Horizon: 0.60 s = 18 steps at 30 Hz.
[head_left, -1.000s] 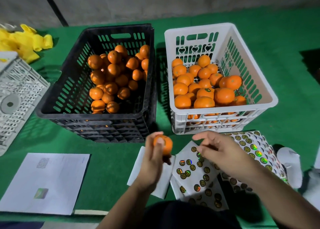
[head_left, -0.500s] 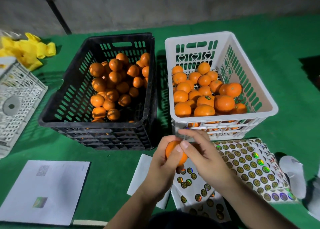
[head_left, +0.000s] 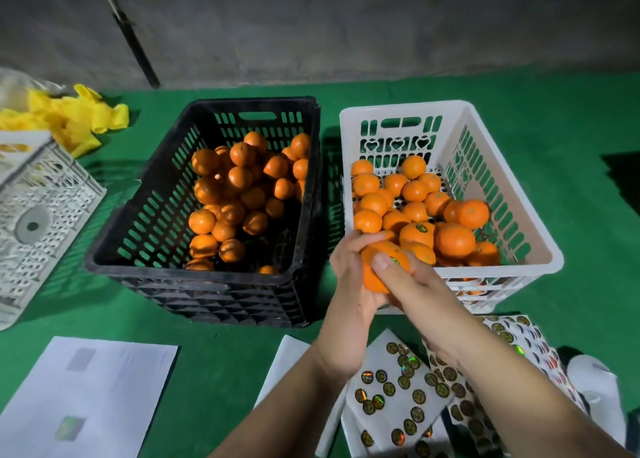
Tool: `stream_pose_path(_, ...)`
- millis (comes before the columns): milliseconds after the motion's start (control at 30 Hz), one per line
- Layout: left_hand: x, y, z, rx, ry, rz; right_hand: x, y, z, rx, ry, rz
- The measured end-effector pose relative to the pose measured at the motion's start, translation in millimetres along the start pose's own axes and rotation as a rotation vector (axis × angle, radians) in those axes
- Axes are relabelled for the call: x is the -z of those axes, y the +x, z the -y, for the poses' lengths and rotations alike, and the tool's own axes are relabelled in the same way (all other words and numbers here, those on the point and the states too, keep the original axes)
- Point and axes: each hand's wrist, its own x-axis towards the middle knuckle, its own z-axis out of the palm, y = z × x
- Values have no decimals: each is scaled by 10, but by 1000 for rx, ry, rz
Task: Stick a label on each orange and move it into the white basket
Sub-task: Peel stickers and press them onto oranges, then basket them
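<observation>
Above the near rim of the white basket, both hands now hold one orange; a second ago that fruit sat lower, over the label sheets, in the left hand alone while the right hand reached toward the stickers. Half a second ago the right fingers came onto the fruit. Now a round label shows on the orange's upper face, with the right thumb lying just beside it, so the sticking step appears done or nearly so. Left fingers curl around the far side of the orange from below; right fingers wrap its near side. The fruit has also been carried from in front of the basket up to the basket's front-left corner, which suggests the transfer step is beginning. Left of the basket, the black crate holds many oranges, presumably unlabelled; inside the basket lies a pile, one bearing a visible label. Judged from this, the task is roughly midway, and the next need is a release over the pile.
</observation>
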Motion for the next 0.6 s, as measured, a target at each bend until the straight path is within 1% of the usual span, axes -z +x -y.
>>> stream_pose_path(33,-13,103,-64,-12,89,-6,43,55,41,25,5,6)
stream_pose_path(67,17,181,-115,-51,247,34,101,127,82,58,-28,-7)
stream_pose_path(133,165,291,-209,-198,744,252,272,327,134,115,-197,-109)
stream_pose_path(167,265,342,-254,-308,994,298,379,457,142,127,-285,-189)
stream_pose_path(200,366,406,-313,-408,1161,289,502,607,144,124,-347,-275)
stream_pose_path(233,481,461,-372,-484,1235,241,617,759,148,107,-394,-339)
stream_pose_path(267,581,565,-440,-533,1247,185,715,903,156,77,-463,-369)
stream_pose_path(333,816,735,-557,-546,1310,79,814,1155,156,22,-689,-387)
stream_pose_path(367,925,833,-614,-535,1382,27,799,1247,144,46,-784,-405)
stream_pose_path(400,1036,927,-655,-484,1430,-15,729,1314,124,112,-826,-415)
stream_pose_path(433,1110,1013,-711,-419,1465,-42,610,1352,88,198,-818,-398)
stream_pose_path(500,1232,1204,-766,-247,1539,-110,294,1352,-44,337,-736,-274)
stream_pose_path(533,1324,1330,-740,-142,1564,-119,145,1328,-124,362,-702,-207)
stream_pose_path(567,1396,1410,-710,16,1562,-118,26,1297,-207,372,-692,-151)
stream_pose_path(600,1459,1483,-630,221,1452,-79,-46,1273,-290,369,-701,-114)
